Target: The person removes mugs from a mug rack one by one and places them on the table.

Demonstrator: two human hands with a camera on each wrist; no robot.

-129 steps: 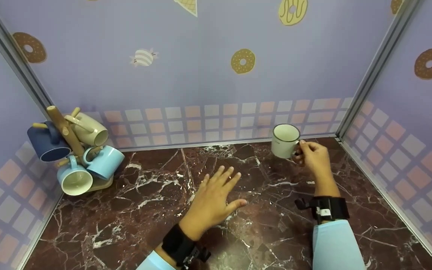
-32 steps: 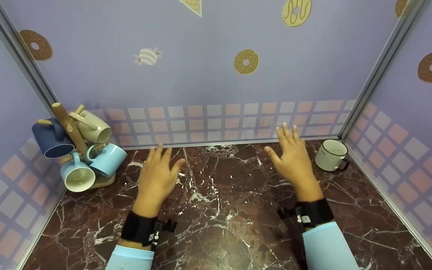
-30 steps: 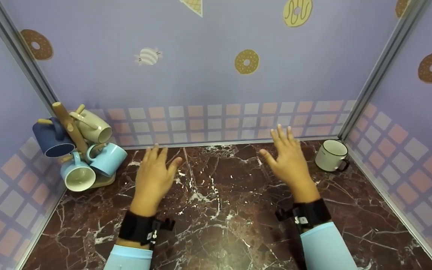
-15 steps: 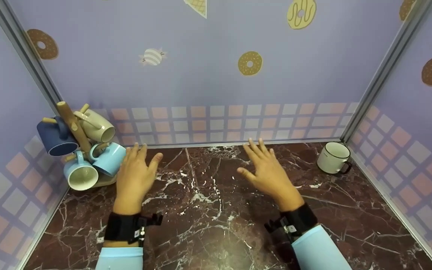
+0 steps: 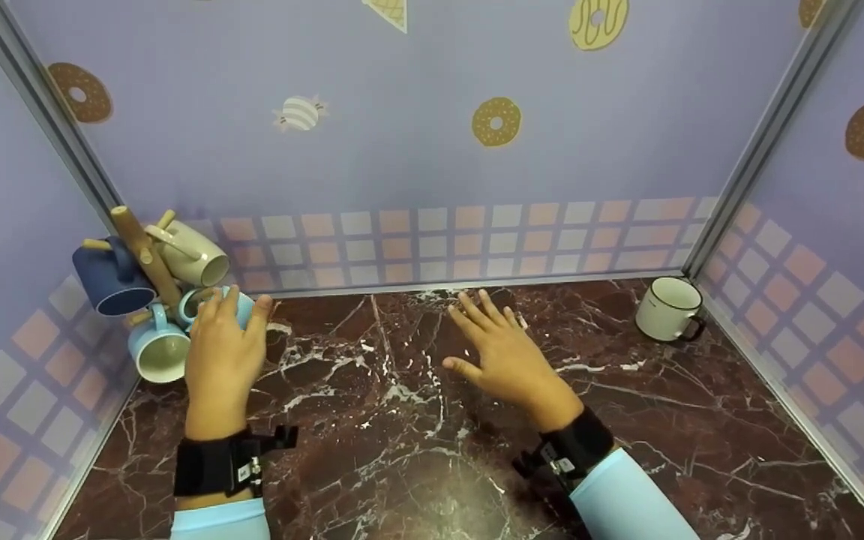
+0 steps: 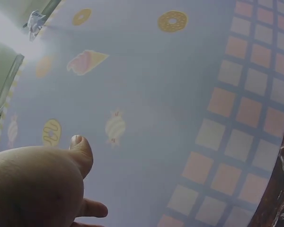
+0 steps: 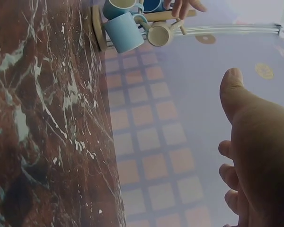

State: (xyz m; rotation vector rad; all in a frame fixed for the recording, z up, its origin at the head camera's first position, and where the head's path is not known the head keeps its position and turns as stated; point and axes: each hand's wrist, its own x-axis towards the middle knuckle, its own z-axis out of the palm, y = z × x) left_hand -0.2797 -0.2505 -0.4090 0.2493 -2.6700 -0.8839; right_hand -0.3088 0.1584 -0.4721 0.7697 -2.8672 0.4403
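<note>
A wooden mug rack [image 5: 141,252] stands at the back left with a navy mug [image 5: 108,278], a cream mug [image 5: 190,257] and two light blue mugs hung on its pegs. My left hand [image 5: 226,330] reaches it with straight fingers, whose tips lie over the right-hand light blue mug [image 5: 199,303]; I cannot tell if they touch it. My right hand [image 5: 493,346] hovers flat and spread over the middle of the marble top, holding nothing. The right wrist view shows the rack [image 7: 100,28], that mug [image 7: 125,31] and my left hand's fingertips [image 7: 183,6] beside them.
A white enamel mug [image 5: 668,308] with a dark rim stands upright in the back right corner, handle to the right. Lilac walls with doughnut prints close in the dark red marble top [image 5: 402,450] on three sides.
Both hands have slid left. The left hand went from the marble's middle to the rack. The white mug, held by the right hand earlier, stands alone in the back right corner.
</note>
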